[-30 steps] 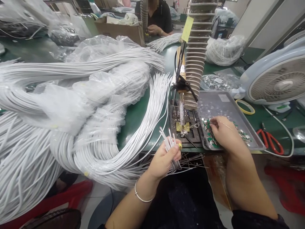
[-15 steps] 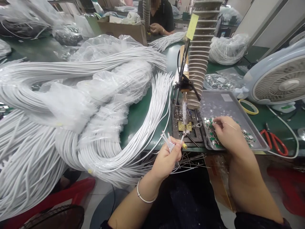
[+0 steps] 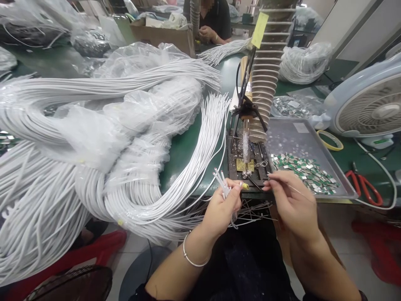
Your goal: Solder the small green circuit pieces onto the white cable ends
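Observation:
My left hand (image 3: 222,205) is closed around several white cables (image 3: 219,179), their stripped ends poking up past the thumb and fingers. A yellow wrap (image 3: 245,187) shows at one fingertip of that hand. My right hand (image 3: 293,202) pinches a tiny light piece, likely a small connector board, in front of the tray; the fingertips hide most of it. Between and beyond both hands stands a soldering iron (image 3: 246,142), clamped upright with its tip down over a metal base (image 3: 232,167). In the grey tray (image 3: 282,133) lie many small green-and-silver connector boards (image 3: 308,173).
Big bundles of white cable (image 3: 125,184), partly in plastic, cover the left. A ribbed hose (image 3: 266,75) hangs behind the iron. At right are a fan (image 3: 376,104), a yellow tape roll (image 3: 329,140) and red-handled cutters (image 3: 365,188). Another person (image 3: 213,21) sits across.
My right hand has left the tray's boards and come left and nearer, fingers pinched. My left hand has drawn the cable end slightly back from the soldering iron's tip.

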The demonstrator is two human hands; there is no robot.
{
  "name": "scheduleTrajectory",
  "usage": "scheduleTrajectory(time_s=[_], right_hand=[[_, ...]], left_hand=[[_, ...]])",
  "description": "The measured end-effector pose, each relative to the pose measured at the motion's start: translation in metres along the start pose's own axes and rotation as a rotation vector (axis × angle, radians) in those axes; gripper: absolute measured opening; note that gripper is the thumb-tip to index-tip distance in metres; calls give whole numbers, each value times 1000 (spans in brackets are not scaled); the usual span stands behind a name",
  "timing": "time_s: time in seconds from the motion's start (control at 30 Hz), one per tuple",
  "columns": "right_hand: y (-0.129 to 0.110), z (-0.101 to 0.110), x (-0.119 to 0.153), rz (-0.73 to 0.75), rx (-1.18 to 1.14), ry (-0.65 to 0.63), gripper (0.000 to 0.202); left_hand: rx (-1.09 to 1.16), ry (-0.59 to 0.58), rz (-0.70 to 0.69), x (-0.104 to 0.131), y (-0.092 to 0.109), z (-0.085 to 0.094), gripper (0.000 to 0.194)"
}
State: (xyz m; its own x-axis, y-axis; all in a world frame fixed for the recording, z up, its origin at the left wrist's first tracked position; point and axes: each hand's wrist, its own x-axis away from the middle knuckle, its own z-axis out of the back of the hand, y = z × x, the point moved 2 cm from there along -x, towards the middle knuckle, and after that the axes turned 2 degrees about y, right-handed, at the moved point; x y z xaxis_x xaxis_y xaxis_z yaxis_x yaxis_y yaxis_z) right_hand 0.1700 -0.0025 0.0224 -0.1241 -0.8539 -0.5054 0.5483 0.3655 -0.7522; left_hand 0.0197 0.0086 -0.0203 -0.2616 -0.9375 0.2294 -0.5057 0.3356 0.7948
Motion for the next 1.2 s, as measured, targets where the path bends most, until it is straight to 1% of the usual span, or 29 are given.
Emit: scheduleTrajectory(time_s=[0.07, 0.2, 0.4, 0.63, 0.87, 1.2], right_hand=[[-4, -7, 5, -25, -40, -32, 13], [-6, -19, 12, -77, -40, -97, 8], [-4, -28, 12, -98, -51, -85, 6], [-7, -30, 11, -108, -82, -90, 6], [-2, -29, 14, -137, -86, -101, 6], [-3, -30, 13, -131, -96, -102, 5]], left_hand=[[7, 14, -12, -1, 0, 0, 28], [14, 19, -39, -1, 1, -2, 28], [-18, 24, -75, 1, 4, -3, 26], [-25, 57, -101, 2, 7, -2, 20], [-37, 70, -79, 3, 7, -4, 22], [-32, 62, -77, 4, 8, -5, 20]])
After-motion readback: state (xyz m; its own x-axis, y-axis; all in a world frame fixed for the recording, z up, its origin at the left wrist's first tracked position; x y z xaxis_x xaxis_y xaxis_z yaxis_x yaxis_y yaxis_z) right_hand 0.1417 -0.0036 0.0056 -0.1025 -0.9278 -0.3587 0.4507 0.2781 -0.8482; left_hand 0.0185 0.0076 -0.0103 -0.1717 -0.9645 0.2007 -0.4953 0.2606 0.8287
